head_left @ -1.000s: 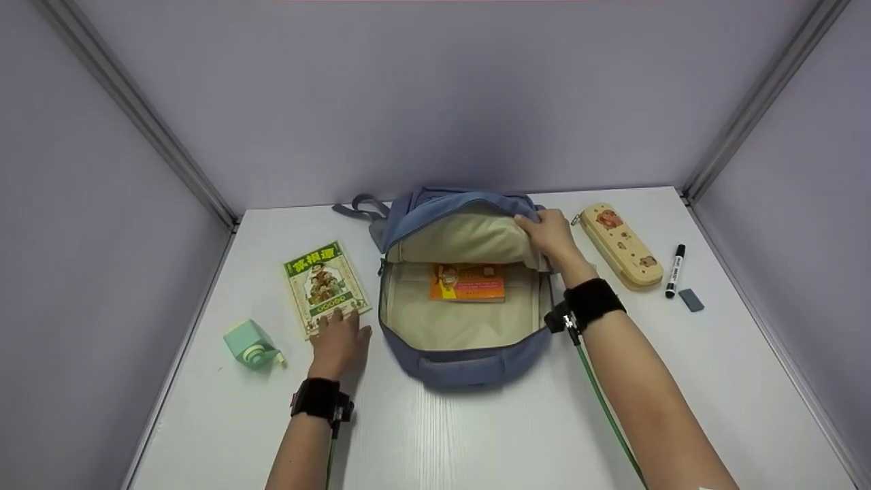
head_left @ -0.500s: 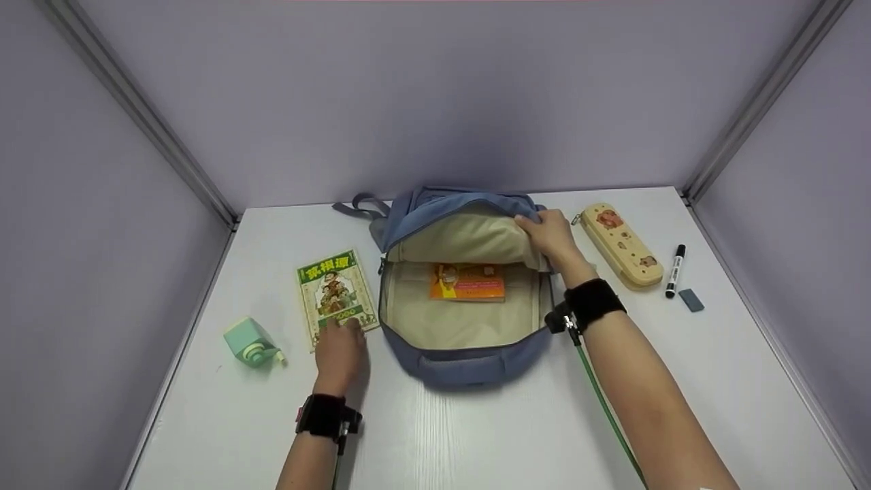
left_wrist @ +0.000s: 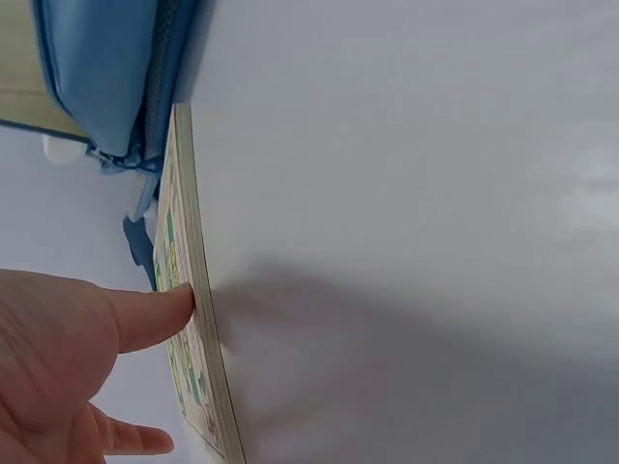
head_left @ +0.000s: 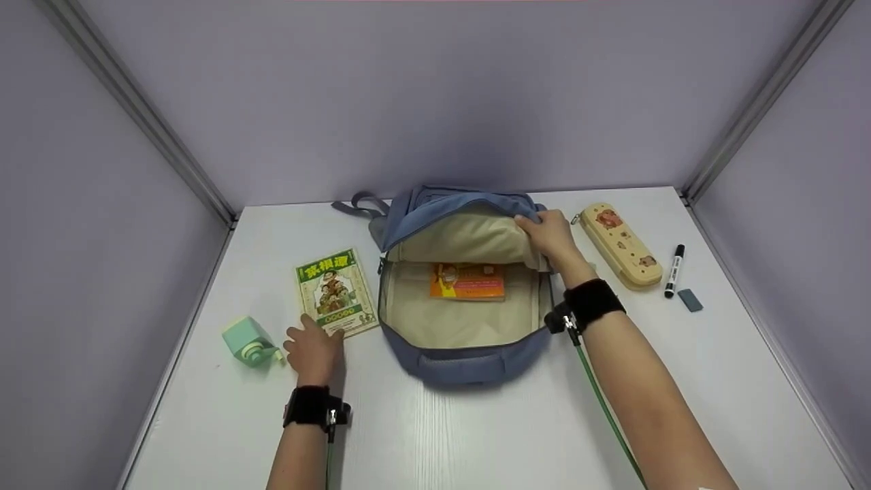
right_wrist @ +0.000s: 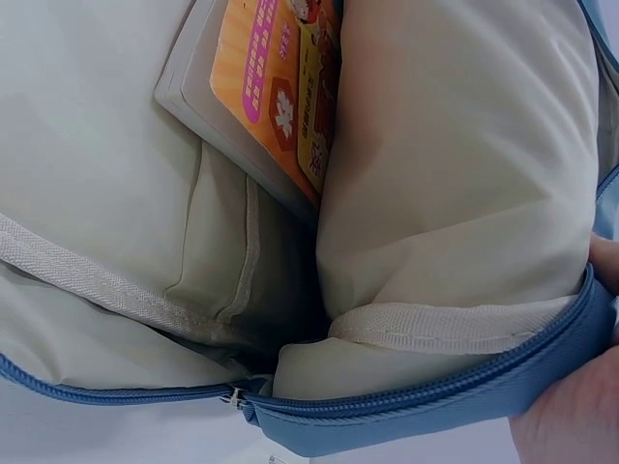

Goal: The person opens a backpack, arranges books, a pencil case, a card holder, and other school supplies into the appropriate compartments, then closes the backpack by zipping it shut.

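While right fingers [head_left: 528, 222] pinch fabric backpack [head_left: 527, 357] | left fingers [left_wrist: 150, 319] splayed, touching flat rectangular book [head_left: 337, 289]

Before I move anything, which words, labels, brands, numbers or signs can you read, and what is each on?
"菜根谭": title on the green-and-cream book; the row of characters below the picture is too small to read.
Orange book: characters on its cover, too blurred to read reliably.
Marker: lettering too small to read.
Pencil case: no readable words.
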`<state>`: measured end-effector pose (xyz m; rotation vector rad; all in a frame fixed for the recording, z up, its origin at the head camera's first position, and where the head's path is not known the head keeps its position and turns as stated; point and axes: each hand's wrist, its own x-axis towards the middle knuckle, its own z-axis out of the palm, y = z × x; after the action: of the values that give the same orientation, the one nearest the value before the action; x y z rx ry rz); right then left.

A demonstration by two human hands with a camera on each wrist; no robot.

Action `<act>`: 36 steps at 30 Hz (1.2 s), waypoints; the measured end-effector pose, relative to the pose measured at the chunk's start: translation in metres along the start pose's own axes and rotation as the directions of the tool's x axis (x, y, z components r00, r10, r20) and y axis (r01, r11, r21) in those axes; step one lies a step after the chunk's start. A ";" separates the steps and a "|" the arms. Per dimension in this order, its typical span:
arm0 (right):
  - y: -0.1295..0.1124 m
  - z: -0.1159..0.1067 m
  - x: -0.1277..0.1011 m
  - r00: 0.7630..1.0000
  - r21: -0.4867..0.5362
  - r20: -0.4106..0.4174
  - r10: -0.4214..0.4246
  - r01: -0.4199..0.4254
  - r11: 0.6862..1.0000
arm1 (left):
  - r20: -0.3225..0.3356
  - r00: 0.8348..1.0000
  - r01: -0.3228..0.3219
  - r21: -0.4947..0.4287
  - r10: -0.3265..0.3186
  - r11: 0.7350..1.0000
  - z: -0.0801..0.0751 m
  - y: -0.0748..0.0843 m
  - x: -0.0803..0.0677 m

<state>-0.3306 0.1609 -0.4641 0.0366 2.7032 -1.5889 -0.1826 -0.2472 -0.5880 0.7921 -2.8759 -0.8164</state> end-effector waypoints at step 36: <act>-0.001 -0.001 0.000 1.000 -0.022 -0.013 0.012 -0.012 1.000 | 0.123 0.983 0.148 -0.104 -0.135 0.983 -0.016 0.002 0.020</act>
<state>-0.3304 0.1619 -0.4630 0.0628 2.7245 -1.5617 -0.1981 -0.2631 -0.5751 0.9772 -2.8660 -1.0635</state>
